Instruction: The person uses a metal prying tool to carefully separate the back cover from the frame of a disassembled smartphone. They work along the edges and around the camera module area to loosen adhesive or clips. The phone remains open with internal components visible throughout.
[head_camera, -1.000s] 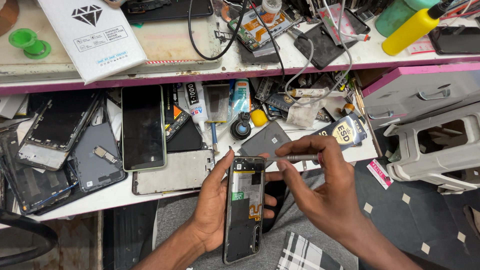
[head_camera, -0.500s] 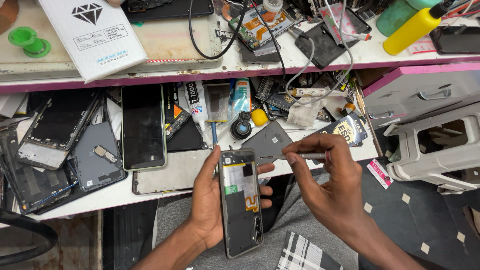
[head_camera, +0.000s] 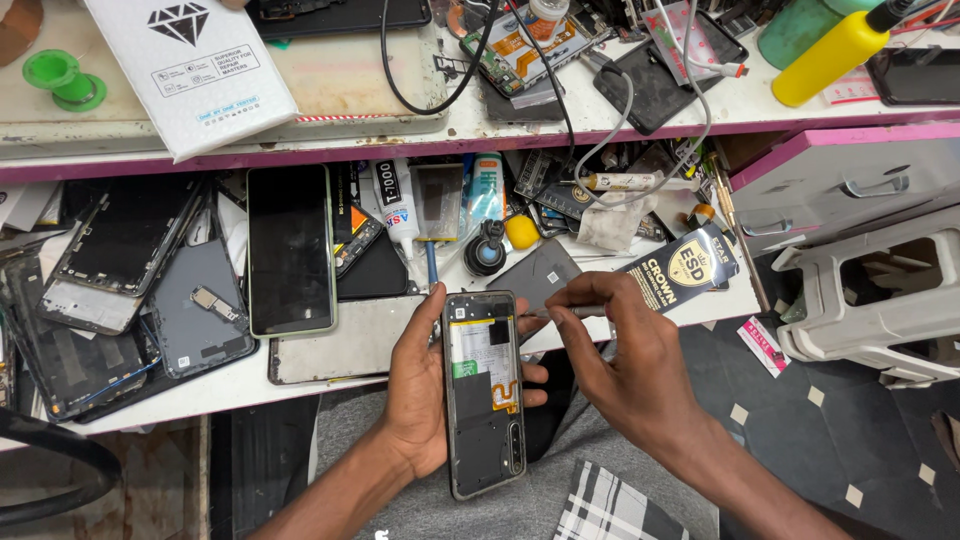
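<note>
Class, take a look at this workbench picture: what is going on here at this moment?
A person at a cluttered repair bench holds an opened smartphone, back cover off and insides showing, upright in the left hand. The right hand pinches a thin metal tool whose tip points at the phone's upper right edge. On the white shelf beyond lie another phone with a dark screen, loose back covers, a glue tube and other parts.

The white workbench (head_camera: 330, 372) bears a dark phone (head_camera: 290, 250), cracked screens (head_camera: 118, 250) and glue tubes (head_camera: 398, 208).
</note>
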